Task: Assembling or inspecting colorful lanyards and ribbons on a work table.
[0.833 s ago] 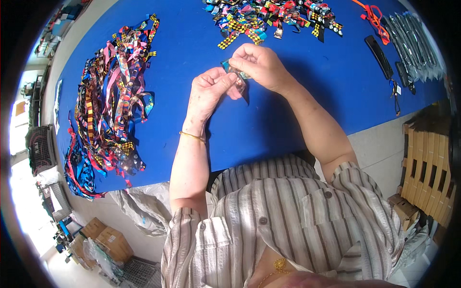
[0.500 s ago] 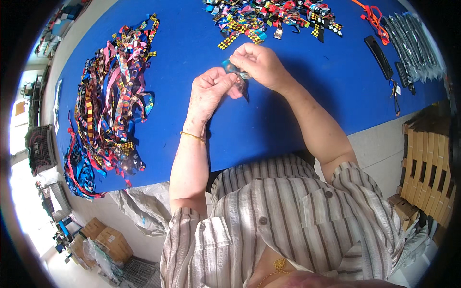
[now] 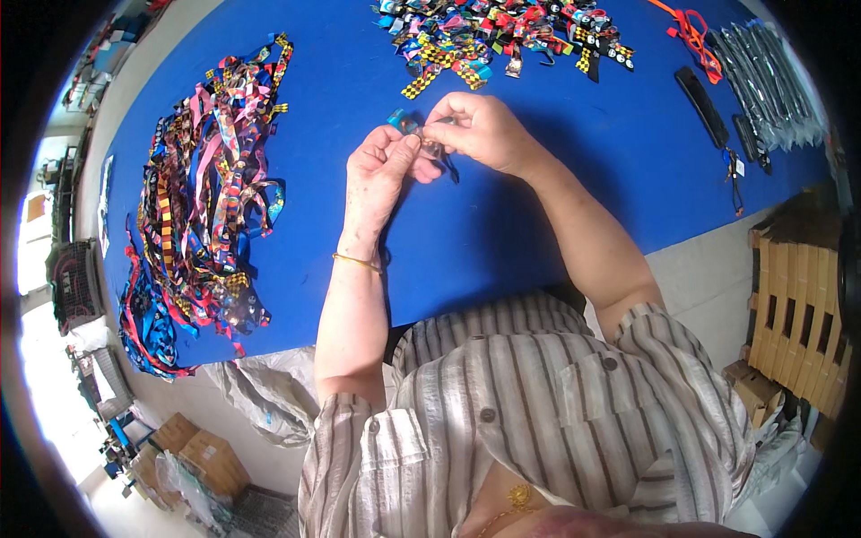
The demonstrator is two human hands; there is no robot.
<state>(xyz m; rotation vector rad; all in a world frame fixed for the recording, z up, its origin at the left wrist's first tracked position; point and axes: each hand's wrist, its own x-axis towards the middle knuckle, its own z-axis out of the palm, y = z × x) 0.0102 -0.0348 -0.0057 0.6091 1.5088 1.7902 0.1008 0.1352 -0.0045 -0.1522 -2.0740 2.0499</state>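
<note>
"While both hands hang over the blue counter (image 3: 448, 269), what are they holding?"

"A small ribbon piece (image 3: 404, 121), printed and partly blue-green. It sits between them, above the counter, near the top middle of the view."

"How do the fingers stand?"

"Those of the left hand (image 3: 381, 163) are clamped on it, the thumb pressed over the near side. Those of the right hand (image 3: 482, 130) are pinched on it too, just beside the left thumb. The blue-green end sticks out toward eleven o'clock, and a dark end hangs toward five. The middle is mostly hidden by the fingers, so I can't tell how it is folded."

"And around the hands?"

"Between eight and nine o'clock lies a long heap of ribbons (image 3: 215, 170), in many colours, well apart from the left hand. At one o'clock, nearer, there's a pile of short pieces (image 3: 516, 25), some with yellow and black checks."

"Anything over on the right?"

"Toward three o'clock, a long black case (image 3: 701, 106). Just beyond it is a row of plastic packets (image 3: 769, 85), with an orange cord (image 3: 698, 45) nearer two o'clock."

"Off the counter?"

"Stacked cardboard (image 3: 803, 318) at four o'clock, and brown boxes (image 3: 208, 462) on the floor at seven. There's also a gold bracelet (image 3: 357, 262) on the left wrist, at about seven o'clock from the ribbon piece."
</note>
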